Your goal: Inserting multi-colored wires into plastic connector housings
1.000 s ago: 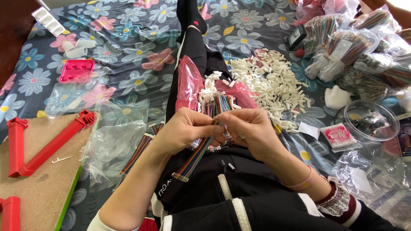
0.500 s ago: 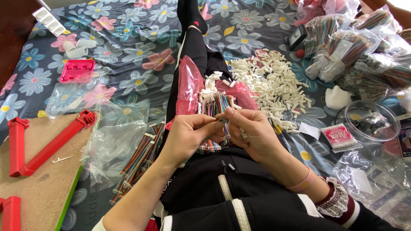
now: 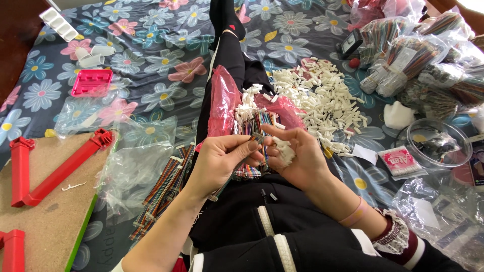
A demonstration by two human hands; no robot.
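Two hands at work: a multicoloured ribbon cable [image 3: 250, 132] is pinched between thumb and fingertips of the left hand [image 3: 222, 161], over the lap.
Right hand: the right hand [image 3: 295, 156] is curled around a small clutch of white connector housings [image 3: 284, 150], its fingertips pressed to the cable end.
Step in hand: a housing is judged to be in the course of being fitted onto the cable end; whether it is seated cannot be told.
Done so far: a stack of ribbon cables [image 3: 164, 189] is laid beside the left thigh, judged to be finished pieces.
Left to do: a bundle of cables is held in the pink bag [image 3: 222, 103] on the lap, and a large heap of loose white housings [image 3: 322, 98] is spread on the flowered sheet [image 3: 151, 60].
Further stock: bagged cable bundles [image 3: 408, 55] are piled at the far right, unopened.
Progress: judged well short of halfway.
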